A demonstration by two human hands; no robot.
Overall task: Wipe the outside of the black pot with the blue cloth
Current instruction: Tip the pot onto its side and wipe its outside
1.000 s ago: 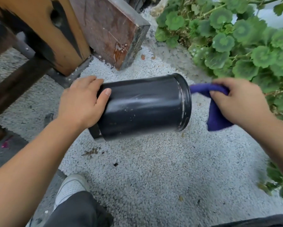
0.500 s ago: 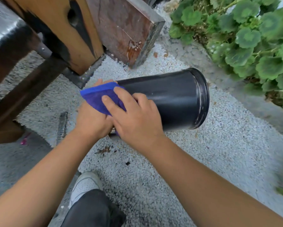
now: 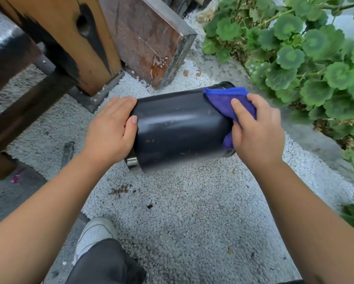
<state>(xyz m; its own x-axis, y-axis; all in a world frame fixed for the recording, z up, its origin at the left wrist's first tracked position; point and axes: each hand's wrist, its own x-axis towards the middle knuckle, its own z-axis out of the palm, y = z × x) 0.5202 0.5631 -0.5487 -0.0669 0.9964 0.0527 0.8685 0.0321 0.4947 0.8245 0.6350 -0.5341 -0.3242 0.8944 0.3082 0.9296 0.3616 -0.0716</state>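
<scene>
pot (image 3: 182, 130) held sideways above gravel (image 3: 192, 222), wall exposed for wiping | left hand (image 3: 110, 132) grips base end, steadying | right hand (image 3: 254, 132) clamps blue cloth (image 3: 223, 101) against rim end | specks remain mid-wall

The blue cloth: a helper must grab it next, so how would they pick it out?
Find the black pot held sideways above the white gravel. At its rim end, nearest the green plants, the right hand presses the blue cloth against it. It is the only blue, soft thing there.
</scene>
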